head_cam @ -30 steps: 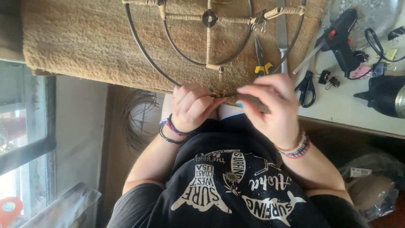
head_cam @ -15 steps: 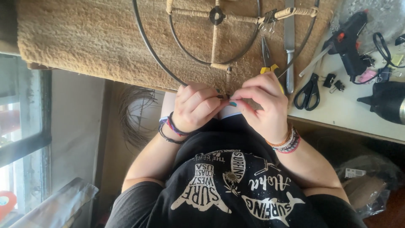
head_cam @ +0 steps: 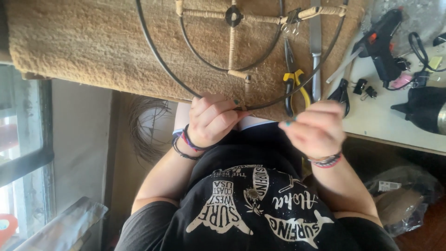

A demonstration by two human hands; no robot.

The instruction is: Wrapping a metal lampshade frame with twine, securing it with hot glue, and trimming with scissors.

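The left hand (head_cam: 211, 118) is curled shut, pinching the dark wire hoop (head_cam: 158, 56) at its lower edge. The right hand (head_cam: 316, 128), blurred and loosely closed, hovers just beside it near the yellow-handled pliers (head_cam: 295, 88); whether it holds anything cannot be told.

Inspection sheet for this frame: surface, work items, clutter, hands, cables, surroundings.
Surface: tan woven mat over a pale table.
Work items: dark wire hoop with an inner ring and twine-wrapped spokes, lying on the mat.
Clutter: yellow-handled pliers, knife, black glue gun, binder clips.
Hands: left hand pinches the hoop's near rim; right hand is raised beside it, blurred.
Cables: black cord by the glue gun.
Surroundings: window alongside; plastic bag on the floor.
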